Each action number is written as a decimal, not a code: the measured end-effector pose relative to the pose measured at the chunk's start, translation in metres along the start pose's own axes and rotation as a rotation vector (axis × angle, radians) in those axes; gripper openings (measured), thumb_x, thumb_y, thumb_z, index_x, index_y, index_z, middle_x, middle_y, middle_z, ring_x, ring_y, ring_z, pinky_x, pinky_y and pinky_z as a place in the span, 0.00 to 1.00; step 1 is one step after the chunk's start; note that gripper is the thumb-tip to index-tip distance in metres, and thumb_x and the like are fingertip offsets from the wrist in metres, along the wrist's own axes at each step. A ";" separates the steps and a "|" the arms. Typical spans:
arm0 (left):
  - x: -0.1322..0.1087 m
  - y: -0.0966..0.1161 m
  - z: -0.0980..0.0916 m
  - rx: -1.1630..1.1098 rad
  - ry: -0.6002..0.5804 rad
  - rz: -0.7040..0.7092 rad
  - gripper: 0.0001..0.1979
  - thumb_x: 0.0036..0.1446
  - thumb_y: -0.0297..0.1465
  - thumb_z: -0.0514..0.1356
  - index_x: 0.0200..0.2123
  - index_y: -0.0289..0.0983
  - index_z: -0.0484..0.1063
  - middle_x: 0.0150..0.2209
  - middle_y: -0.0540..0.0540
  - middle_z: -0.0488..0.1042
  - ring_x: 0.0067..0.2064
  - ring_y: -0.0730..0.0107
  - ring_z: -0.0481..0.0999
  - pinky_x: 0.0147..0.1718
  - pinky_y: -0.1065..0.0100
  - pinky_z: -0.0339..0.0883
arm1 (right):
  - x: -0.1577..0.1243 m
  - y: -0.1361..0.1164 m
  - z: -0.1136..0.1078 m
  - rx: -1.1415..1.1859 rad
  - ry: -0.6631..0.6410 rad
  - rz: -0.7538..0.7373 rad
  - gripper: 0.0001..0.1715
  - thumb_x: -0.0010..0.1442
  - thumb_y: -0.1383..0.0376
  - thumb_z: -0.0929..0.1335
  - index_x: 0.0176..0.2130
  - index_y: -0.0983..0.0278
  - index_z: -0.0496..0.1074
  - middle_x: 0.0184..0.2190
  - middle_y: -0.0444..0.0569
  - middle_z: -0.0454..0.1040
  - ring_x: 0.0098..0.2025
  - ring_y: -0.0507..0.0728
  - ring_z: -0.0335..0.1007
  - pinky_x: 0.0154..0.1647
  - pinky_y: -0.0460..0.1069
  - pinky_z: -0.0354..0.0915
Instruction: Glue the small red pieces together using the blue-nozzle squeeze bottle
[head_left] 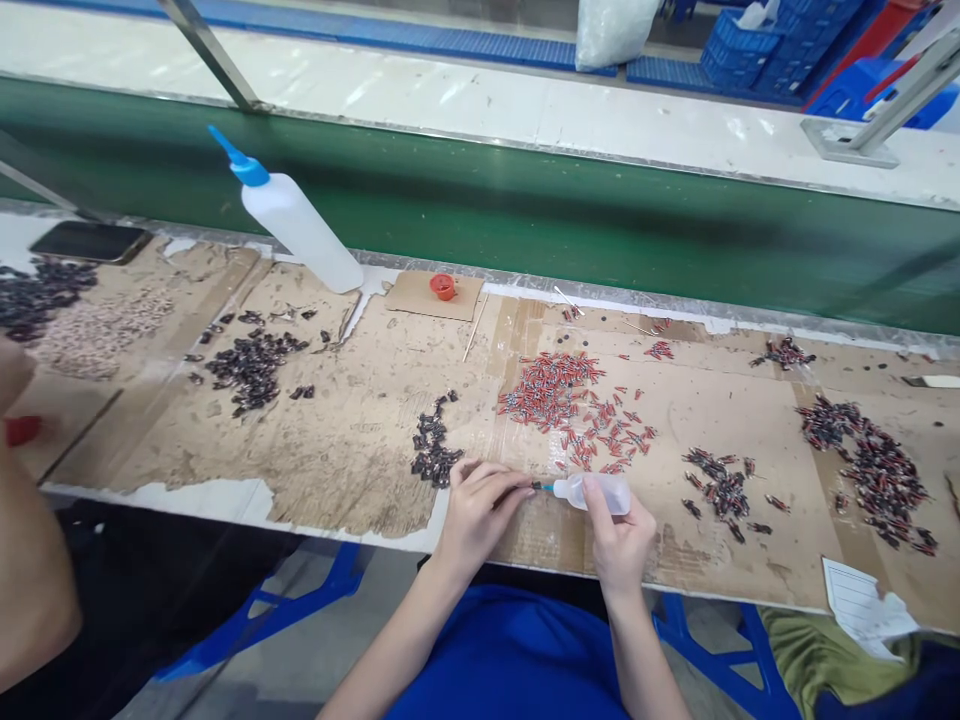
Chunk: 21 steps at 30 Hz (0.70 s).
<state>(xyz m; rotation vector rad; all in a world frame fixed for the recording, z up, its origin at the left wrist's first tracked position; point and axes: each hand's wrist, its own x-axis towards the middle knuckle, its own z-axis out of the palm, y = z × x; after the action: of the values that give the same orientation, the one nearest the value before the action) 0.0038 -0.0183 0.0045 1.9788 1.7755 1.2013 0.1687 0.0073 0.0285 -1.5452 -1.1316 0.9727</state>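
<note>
My left hand [484, 508] is closed in a pinch on a small black part [535, 486], mostly covered by the fingertips. My right hand [624, 535] is wrapped round a small translucent squeeze bottle [600, 492], held on its side. The bottle's thin blue tip [547, 488] points left and meets the black part, or nearly so; I cannot tell if they touch. Just beyond my left hand lies a curved pile of black parts [433, 445]. Small red-and-metal pieces [551, 388] are heaped beyond the bottle, and joined black-and-red pieces [720, 490] lie to its right.
A large white bottle [304, 230] with a blue nozzle stands at the back left. A red cap [442, 287] sits on a cardboard square. More black parts [255, 368], a phone [90, 241] and dark-and-red pieces [874, 470] lie along the cardboard-covered bench. Another person's arm [34, 570] is at left.
</note>
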 end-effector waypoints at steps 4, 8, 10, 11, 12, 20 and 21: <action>-0.001 0.000 0.001 -0.004 0.010 -0.013 0.04 0.61 0.31 0.61 0.33 0.42 0.74 0.30 0.56 0.82 0.32 0.72 0.79 0.47 0.59 0.55 | 0.000 0.000 0.000 0.018 0.044 0.012 0.22 0.50 0.49 0.72 0.25 0.67 0.78 0.21 0.51 0.78 0.23 0.57 0.73 0.24 0.48 0.69; -0.001 -0.001 0.001 0.001 -0.002 -0.023 0.04 0.61 0.32 0.62 0.33 0.42 0.75 0.30 0.55 0.82 0.32 0.71 0.79 0.47 0.59 0.55 | 0.000 -0.001 0.000 0.039 0.062 0.002 0.23 0.50 0.48 0.72 0.25 0.67 0.78 0.22 0.51 0.78 0.23 0.57 0.73 0.25 0.49 0.69; -0.002 -0.001 0.001 -0.002 -0.002 -0.027 0.04 0.61 0.33 0.61 0.33 0.43 0.75 0.30 0.55 0.82 0.32 0.71 0.79 0.48 0.59 0.55 | 0.000 0.000 0.001 0.036 0.044 -0.003 0.24 0.50 0.47 0.72 0.25 0.66 0.78 0.22 0.50 0.78 0.24 0.57 0.73 0.25 0.49 0.70; -0.002 -0.001 0.001 -0.003 -0.003 -0.032 0.04 0.62 0.33 0.61 0.33 0.43 0.75 0.30 0.54 0.82 0.32 0.71 0.79 0.48 0.59 0.55 | 0.000 0.000 0.001 0.031 0.026 -0.004 0.24 0.50 0.47 0.72 0.25 0.66 0.78 0.22 0.50 0.79 0.24 0.57 0.73 0.26 0.49 0.70; -0.002 -0.002 0.002 -0.004 -0.003 -0.040 0.04 0.61 0.33 0.61 0.33 0.43 0.75 0.30 0.54 0.82 0.32 0.70 0.79 0.49 0.59 0.55 | 0.000 0.000 0.001 0.026 0.007 -0.005 0.24 0.51 0.47 0.72 0.26 0.66 0.78 0.22 0.51 0.79 0.24 0.57 0.74 0.26 0.49 0.70; -0.002 -0.003 0.002 -0.003 0.003 -0.045 0.04 0.61 0.33 0.62 0.32 0.43 0.76 0.30 0.54 0.82 0.32 0.71 0.78 0.48 0.59 0.56 | 0.000 0.002 0.002 0.020 0.029 -0.002 0.21 0.51 0.50 0.72 0.27 0.66 0.78 0.24 0.51 0.80 0.26 0.58 0.75 0.28 0.50 0.71; -0.002 -0.003 0.002 -0.006 0.001 -0.043 0.04 0.60 0.33 0.62 0.32 0.43 0.76 0.30 0.54 0.82 0.32 0.71 0.78 0.48 0.59 0.56 | 0.000 0.004 0.002 0.023 0.045 0.001 0.20 0.51 0.51 0.72 0.27 0.67 0.78 0.24 0.51 0.80 0.26 0.58 0.75 0.28 0.50 0.70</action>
<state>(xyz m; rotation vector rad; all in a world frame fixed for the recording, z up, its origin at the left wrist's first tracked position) 0.0033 -0.0187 0.0004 1.9276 1.8033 1.1931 0.1678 0.0068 0.0246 -1.5421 -1.0848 0.9444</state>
